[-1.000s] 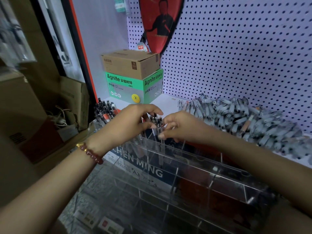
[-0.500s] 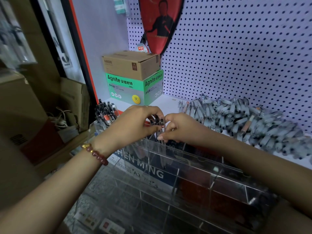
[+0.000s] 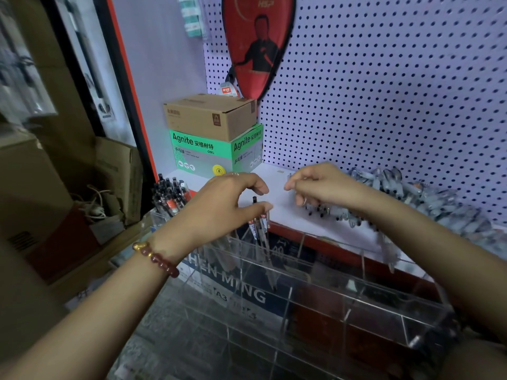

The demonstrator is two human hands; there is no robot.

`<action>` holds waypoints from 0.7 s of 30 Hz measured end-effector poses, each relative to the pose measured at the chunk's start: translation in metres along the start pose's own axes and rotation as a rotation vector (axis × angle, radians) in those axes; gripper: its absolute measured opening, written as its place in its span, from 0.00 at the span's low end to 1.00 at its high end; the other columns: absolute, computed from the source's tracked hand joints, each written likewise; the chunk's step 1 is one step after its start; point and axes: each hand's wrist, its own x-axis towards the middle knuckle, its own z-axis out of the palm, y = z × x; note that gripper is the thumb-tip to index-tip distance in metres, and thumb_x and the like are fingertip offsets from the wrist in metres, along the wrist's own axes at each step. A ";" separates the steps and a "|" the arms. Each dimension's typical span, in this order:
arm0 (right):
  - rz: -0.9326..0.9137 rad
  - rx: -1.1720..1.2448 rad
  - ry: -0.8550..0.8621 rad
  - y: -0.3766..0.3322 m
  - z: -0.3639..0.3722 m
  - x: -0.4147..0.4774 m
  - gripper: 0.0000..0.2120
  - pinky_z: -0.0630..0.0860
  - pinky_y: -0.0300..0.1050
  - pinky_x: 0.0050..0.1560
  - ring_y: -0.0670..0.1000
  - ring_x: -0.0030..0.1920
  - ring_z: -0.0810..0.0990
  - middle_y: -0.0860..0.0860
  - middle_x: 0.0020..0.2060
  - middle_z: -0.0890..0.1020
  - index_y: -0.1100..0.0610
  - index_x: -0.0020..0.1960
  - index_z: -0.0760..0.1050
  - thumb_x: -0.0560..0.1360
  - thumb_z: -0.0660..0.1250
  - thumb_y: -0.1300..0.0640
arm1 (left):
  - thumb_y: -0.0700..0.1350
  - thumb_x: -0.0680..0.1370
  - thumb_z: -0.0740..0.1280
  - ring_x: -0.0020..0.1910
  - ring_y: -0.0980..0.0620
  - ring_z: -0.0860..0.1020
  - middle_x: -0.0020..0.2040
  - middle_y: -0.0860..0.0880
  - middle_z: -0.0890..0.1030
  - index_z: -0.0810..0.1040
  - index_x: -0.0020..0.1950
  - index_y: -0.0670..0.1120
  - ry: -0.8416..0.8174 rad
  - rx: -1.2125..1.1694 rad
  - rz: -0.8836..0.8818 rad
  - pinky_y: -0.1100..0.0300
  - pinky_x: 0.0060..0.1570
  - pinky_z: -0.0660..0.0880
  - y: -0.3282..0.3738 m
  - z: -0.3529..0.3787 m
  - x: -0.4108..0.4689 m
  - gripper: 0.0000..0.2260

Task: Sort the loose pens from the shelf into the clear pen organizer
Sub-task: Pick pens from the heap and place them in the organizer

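Left edge: stacked cardboard cartons [image 3: 41,187] crowd the space beside the orange-trimmed shelf frame [image 3: 129,86].
Filled compartment: a bunch of dark-capped pens [image 3: 171,196] stands upright in the organizer's far-left cell, just left of the left hand.
Back corner: a brown box [image 3: 210,116] sits on a green box [image 3: 216,152] against the pegboard [image 3: 384,91].
Left hand: the left hand [image 3: 219,207], with a red bead bracelet [image 3: 157,259] at the wrist, hovers curled over the next cell; thumb and forefinger are parted, and whether they touch the few pens [image 3: 259,223] standing there cannot be told.
Open room: a bare strip of white shelf [image 3: 279,204] lies between the 2 hands.
Right hand: the right hand [image 3: 323,186] is loosely curled with fingertips pinched near together over the shelf; whether it grips anything cannot be told.
Organizer: the clear pen organizer [image 3: 315,292] stands below the shelf's red front edge, most cells vacant.
Right side: the loose pens [image 3: 439,198] lie heaped along the shelf against the pegboard.
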 end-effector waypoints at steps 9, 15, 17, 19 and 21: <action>0.083 -0.555 -0.027 0.056 0.002 0.081 0.17 0.69 0.37 0.30 0.44 0.32 0.73 0.55 0.56 0.78 0.54 0.65 0.72 0.79 0.57 0.63 | 0.50 0.78 0.66 0.52 0.62 0.74 0.50 0.61 0.78 0.77 0.53 0.52 0.109 -0.089 -0.041 0.77 0.47 0.64 -0.007 0.001 0.025 0.05; -0.009 -0.990 -0.146 0.067 0.015 0.102 0.25 0.66 0.50 0.64 0.54 0.64 0.67 0.52 0.62 0.71 0.52 0.67 0.71 0.76 0.61 0.38 | 0.45 0.78 0.66 0.51 0.63 0.76 0.48 0.60 0.79 0.78 0.51 0.51 0.136 -0.140 -0.038 0.75 0.49 0.67 -0.013 0.009 0.041 0.03; -0.029 -0.975 -0.203 0.066 0.014 0.103 0.27 0.65 0.50 0.62 0.54 0.63 0.68 0.51 0.61 0.71 0.51 0.68 0.70 0.74 0.63 0.37 | 0.44 0.78 0.66 0.50 0.62 0.76 0.48 0.59 0.79 0.78 0.51 0.51 0.153 -0.140 -0.036 0.77 0.47 0.66 -0.016 0.010 0.044 0.04; -0.052 -0.959 -0.250 0.066 0.013 0.103 0.27 0.62 0.51 0.62 0.53 0.63 0.67 0.49 0.61 0.71 0.48 0.68 0.69 0.74 0.64 0.37 | 0.44 0.78 0.66 0.49 0.63 0.76 0.48 0.59 0.79 0.79 0.51 0.49 0.163 -0.138 -0.041 0.79 0.43 0.64 -0.018 0.011 0.046 0.04; -0.064 -0.961 -0.256 0.067 0.013 0.101 0.26 0.59 0.50 0.61 0.51 0.61 0.67 0.48 0.58 0.72 0.47 0.68 0.68 0.73 0.65 0.38 | 0.44 0.78 0.66 0.49 0.63 0.76 0.47 0.60 0.79 0.79 0.52 0.49 0.171 -0.136 -0.045 0.79 0.42 0.64 -0.020 0.011 0.047 0.05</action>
